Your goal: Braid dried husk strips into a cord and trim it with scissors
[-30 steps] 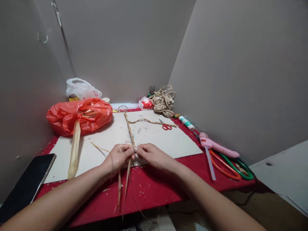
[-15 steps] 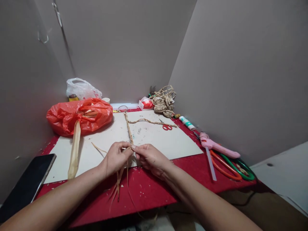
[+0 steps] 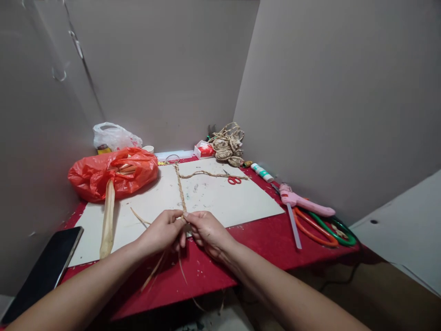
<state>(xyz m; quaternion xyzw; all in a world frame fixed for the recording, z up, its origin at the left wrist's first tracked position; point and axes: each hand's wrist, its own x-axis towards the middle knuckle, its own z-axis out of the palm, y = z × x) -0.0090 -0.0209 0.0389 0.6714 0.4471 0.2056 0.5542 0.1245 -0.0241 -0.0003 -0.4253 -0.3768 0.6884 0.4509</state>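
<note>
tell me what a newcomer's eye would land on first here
Probably the bright red plastic bag on the left, with a pale stalk extending from it toward the person. Next, likely the left hand and right hand, fingertips together at the near end of a braided cord in the middle. The pink glue gun also stands out, at the right on the red cloth.

On my feed, a dark phone (image 3: 43,276) lies at the table's left edge. Toward the back I see a white plastic bag (image 3: 115,138) beside a pale cup (image 3: 148,149). Over on the right, I make out a white-and-green cylinder (image 3: 262,173) near the wall, then a pink glue gun (image 3: 310,206) with a translucent stick (image 3: 294,230), lying against orange (image 3: 331,244) and green (image 3: 353,241) hoops.
</note>
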